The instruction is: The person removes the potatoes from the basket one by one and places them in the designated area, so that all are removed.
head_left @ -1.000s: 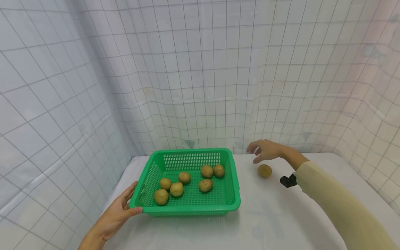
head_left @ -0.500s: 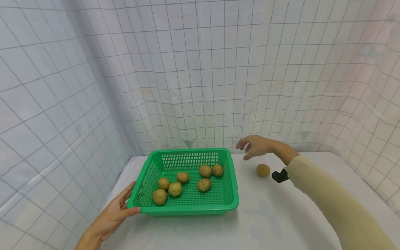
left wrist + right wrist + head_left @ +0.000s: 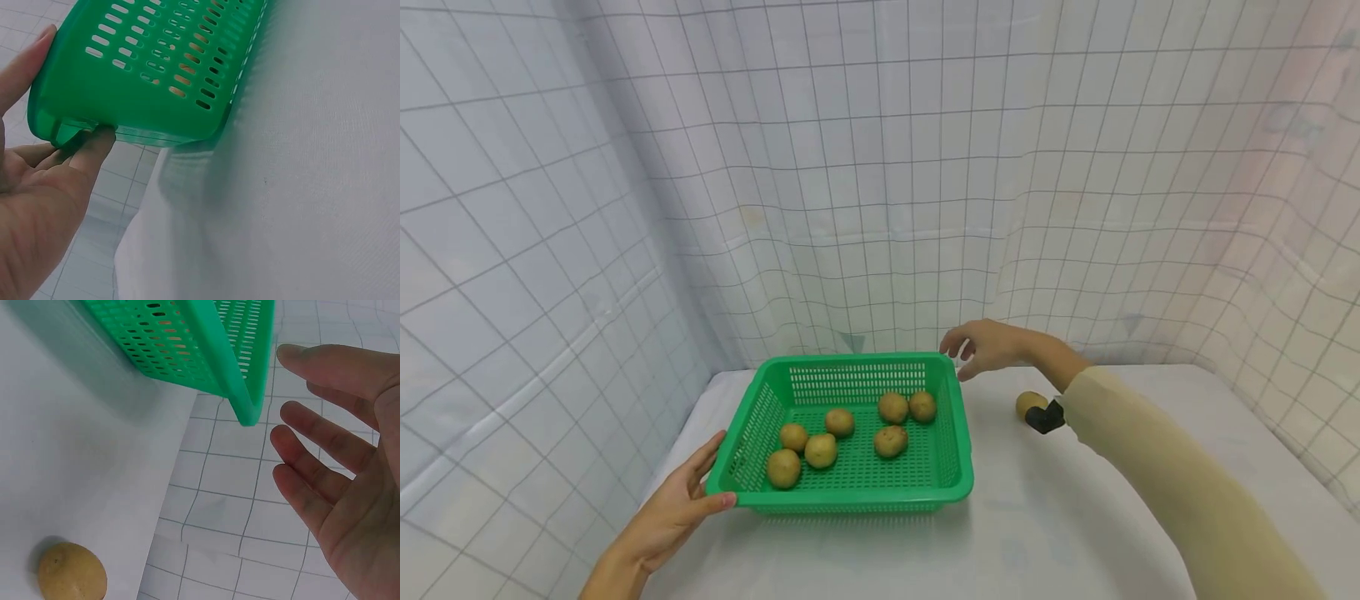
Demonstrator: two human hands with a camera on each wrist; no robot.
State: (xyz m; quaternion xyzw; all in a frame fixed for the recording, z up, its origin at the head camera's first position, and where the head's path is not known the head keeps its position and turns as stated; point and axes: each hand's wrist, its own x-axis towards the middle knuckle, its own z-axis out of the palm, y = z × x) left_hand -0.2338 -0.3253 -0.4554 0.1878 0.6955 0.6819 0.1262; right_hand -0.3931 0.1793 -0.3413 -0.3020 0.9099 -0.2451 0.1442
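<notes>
A green plastic basket (image 3: 857, 497) sits on the white tabletop with several potatoes (image 3: 821, 451) inside. My left hand (image 3: 672, 506) grips its left end, thumb at the near corner and fingers around the outer side. The left wrist view shows the fingertips (image 3: 100, 140) under the rim. By the far right corner of the basket, my right hand (image 3: 988, 344) hovers with loosely bent fingers and holds nothing. In the right wrist view its thumb (image 3: 312, 362) is close beside the rim. A single potato (image 3: 72, 573) lies on the table outside the basket, to its right.
White cloth with a dark grid (image 3: 880, 183) hangs behind the table and along both sides. A black piece (image 3: 1045, 417) at the right sleeve partly covers the loose potato in the head view. The white tabletop (image 3: 1037, 525) extends right of the basket.
My right hand has moved left, from above the loose potato to the basket's far right corner, fingers still loosely bent. My left hand keeps its hold, and the potatoes lie as before.
</notes>
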